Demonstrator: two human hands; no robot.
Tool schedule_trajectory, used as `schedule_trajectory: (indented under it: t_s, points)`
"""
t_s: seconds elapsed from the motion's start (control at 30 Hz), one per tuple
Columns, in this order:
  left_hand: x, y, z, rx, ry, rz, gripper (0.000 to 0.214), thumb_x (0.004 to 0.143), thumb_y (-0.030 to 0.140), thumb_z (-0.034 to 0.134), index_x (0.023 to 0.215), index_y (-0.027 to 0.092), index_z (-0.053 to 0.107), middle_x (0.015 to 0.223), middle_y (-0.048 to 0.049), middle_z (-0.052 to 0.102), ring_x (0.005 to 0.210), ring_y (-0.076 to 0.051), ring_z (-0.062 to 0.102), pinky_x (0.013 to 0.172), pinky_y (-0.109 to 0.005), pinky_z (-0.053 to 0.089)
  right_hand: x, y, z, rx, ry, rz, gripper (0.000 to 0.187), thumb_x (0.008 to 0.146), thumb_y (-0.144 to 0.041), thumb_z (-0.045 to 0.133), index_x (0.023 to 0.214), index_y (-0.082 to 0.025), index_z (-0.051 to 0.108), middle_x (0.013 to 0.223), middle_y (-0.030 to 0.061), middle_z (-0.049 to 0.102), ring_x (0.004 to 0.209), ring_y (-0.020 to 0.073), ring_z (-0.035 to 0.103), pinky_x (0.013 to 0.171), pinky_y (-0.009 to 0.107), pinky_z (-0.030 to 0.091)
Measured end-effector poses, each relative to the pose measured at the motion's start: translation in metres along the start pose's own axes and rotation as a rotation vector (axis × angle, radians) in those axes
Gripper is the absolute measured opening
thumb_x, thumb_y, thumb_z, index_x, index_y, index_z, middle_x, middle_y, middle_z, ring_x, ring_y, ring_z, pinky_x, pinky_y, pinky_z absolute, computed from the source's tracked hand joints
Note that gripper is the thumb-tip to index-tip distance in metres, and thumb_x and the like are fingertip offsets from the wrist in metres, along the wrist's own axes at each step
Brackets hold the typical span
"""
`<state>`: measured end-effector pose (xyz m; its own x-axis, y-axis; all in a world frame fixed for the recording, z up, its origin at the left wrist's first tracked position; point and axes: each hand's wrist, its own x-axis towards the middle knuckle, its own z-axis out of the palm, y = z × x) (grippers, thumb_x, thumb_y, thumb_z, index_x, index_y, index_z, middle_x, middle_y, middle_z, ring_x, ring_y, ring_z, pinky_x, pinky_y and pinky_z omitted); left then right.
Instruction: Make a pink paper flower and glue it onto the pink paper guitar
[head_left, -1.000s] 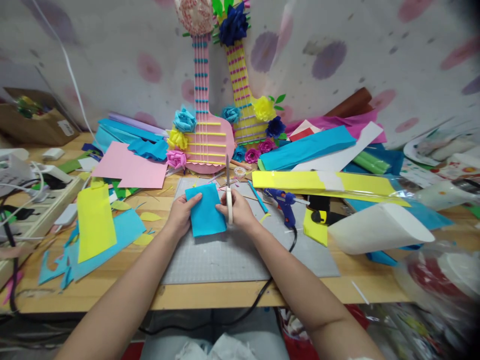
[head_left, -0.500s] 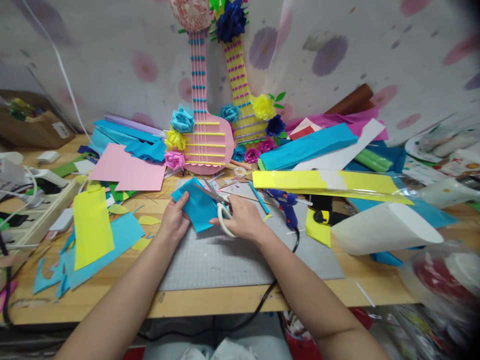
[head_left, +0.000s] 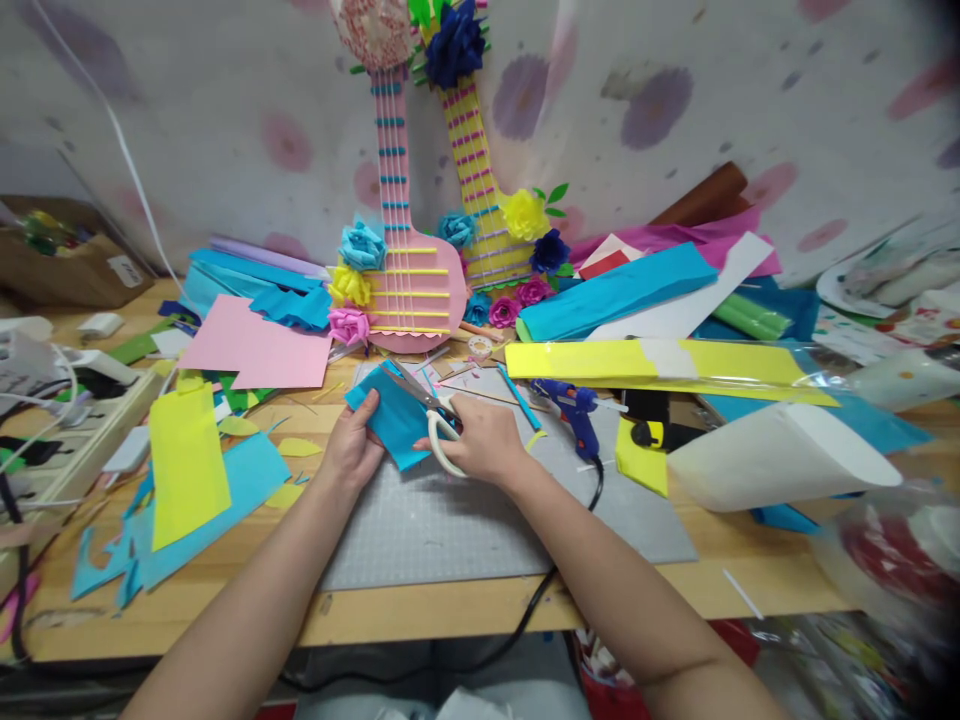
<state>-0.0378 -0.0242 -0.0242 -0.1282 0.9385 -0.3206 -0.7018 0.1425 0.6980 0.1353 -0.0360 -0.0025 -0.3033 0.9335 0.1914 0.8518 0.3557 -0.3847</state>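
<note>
My left hand pinches the left edge of a piece of blue crepe paper, thumb on top. In my right hand are scissors with white handles, my fingers through the loops. Their blades lie across the upper right part of the blue paper, pointing up and left. Both hands are above the grey cutting mat. A blue glue gun rests on the mat to the right of my right hand.
Two paper guitars, one pink and one yellow, lean on the wall behind. Yellow crepe paper and a power strip lie at left. A rolled white sheet and a long yellow paper pack are at right.
The scissor blades look closer together than before and lie along the paper's upper right edge. My left hand keeps its hold, and the view has shifted slightly.
</note>
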Motion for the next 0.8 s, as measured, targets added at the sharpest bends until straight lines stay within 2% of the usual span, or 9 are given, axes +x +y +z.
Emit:
schedule_trajectory:
  t_s: [0.13, 0.37, 0.8]
  points:
    - [0.0004, 0.0002, -0.0008, -0.001, -0.016, -0.006, 0.019, 0.075, 0.02, 0.065, 0.093, 0.016, 0.064, 0.085, -0.0049, 0.073, 0.077, -0.019, 0.069, 0.088, -0.039, 0.051, 0.0005, 0.0004, 0.0014, 0.0, -0.005, -0.009, 0.052, 0.069, -0.07, 0.052, 0.079, -0.018, 0.055, 0.073, 0.0054, 0.065, 0.066, 0.018, 0.058, 0.055, 0.026, 0.022]
    - [-0.0017, 0.0023, 0.0008, -0.016, 0.01, -0.011, 0.017, 0.075, 0.02, 0.065, 0.091, 0.016, 0.065, 0.084, -0.0046, 0.073, 0.079, -0.019, 0.069, 0.088, -0.04, 0.051, -0.0008, 0.0004, -0.0038, -0.033, 0.0, -0.036, 0.053, 0.069, -0.069, 0.052, 0.085, -0.018, 0.056, 0.08, 0.0075, 0.065, 0.071, 0.0192, 0.058, 0.055, 0.027, 0.022]
    - [0.0039, -0.0011, -0.0058, -0.016, -0.026, -0.01, 0.022, 0.073, 0.024, 0.067, 0.094, 0.016, 0.064, 0.086, -0.0045, 0.073, 0.082, -0.019, 0.068, 0.089, -0.038, 0.051, 0.0002, 0.0022, -0.0028, 0.054, -0.03, -0.027, 0.053, 0.067, -0.071, 0.053, 0.077, -0.019, 0.058, 0.068, 0.0032, 0.062, 0.063, 0.0152, 0.054, 0.056, 0.025, 0.02]
